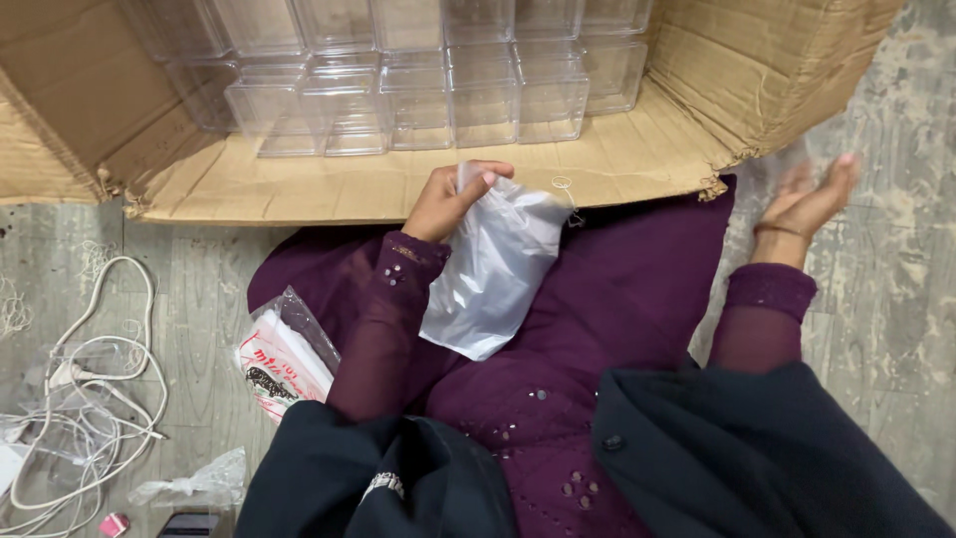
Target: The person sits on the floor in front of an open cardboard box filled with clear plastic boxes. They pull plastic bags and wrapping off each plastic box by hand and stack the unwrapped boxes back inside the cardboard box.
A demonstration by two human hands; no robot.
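Translucent white plastic bag (pixel 495 269) pinched at its top edge by the left hand (pixel 450 200), fingers closed on it; the bag's long axis hangs down over the purple-clad lap. Right hand (pixel 805 206) well off to the right, open, palm up, empty (blurred). Clear plastic boxes (pixel 418 75) sit just beyond the left hand, inside an open cardboard carton (pixel 299 189). Worn grey floor (pixel 896 259); white cables (pixel 85 399) and a printed packet (pixel 284 364) lie at left.
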